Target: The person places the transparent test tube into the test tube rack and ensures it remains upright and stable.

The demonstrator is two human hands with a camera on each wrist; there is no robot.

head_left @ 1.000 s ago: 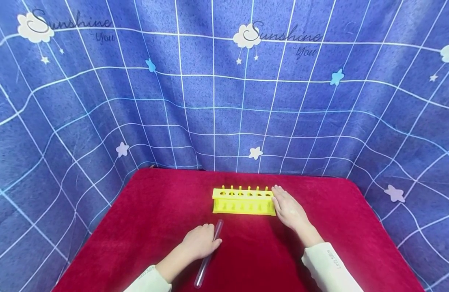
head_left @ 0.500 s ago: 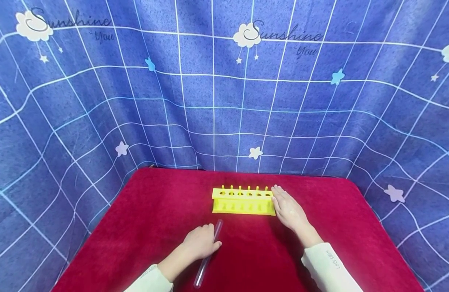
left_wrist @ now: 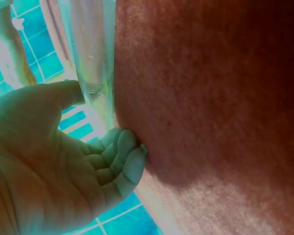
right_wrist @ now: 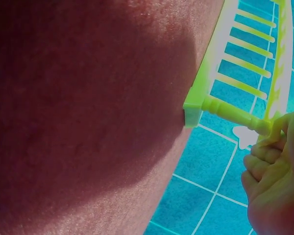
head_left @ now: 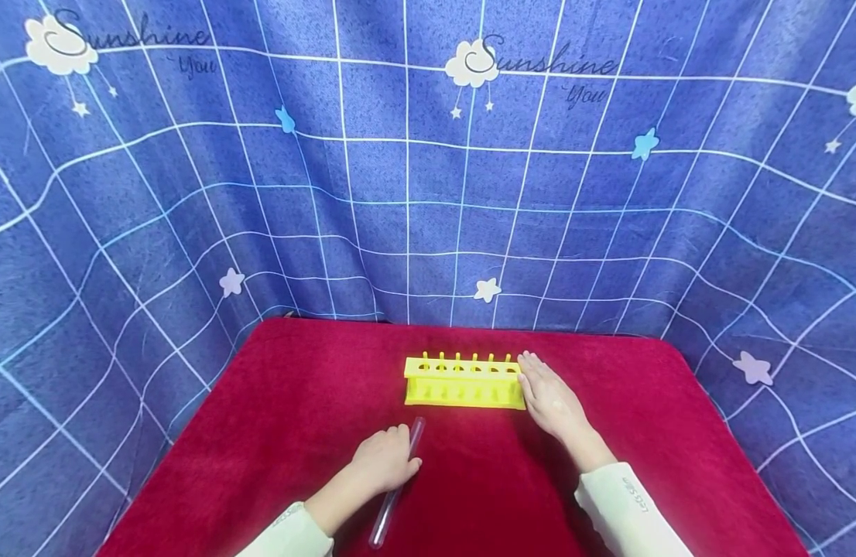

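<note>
In the head view my left hand (head_left: 385, 462) grips a clear test tube (head_left: 382, 521) that slants across the red cloth near the front. The left wrist view shows the thumb at one side of the test tube (left_wrist: 95, 54) and the other fingers bent in towards it. Behind it, a yellow test tube rack (head_left: 463, 394) stands on the cloth, its row of holes and short pegs on top. My right hand (head_left: 555, 404) rests against the rack's right end with fingers extended. Close up in the right wrist view, its thumb side touches the rack (right_wrist: 235, 113) near the end post.
A red cloth (head_left: 296, 379) covers the table. At the back and sides hangs a blue grid-patterned curtain (head_left: 435, 224) with clouds and stars. Cloth lies between the test tube and the rack.
</note>
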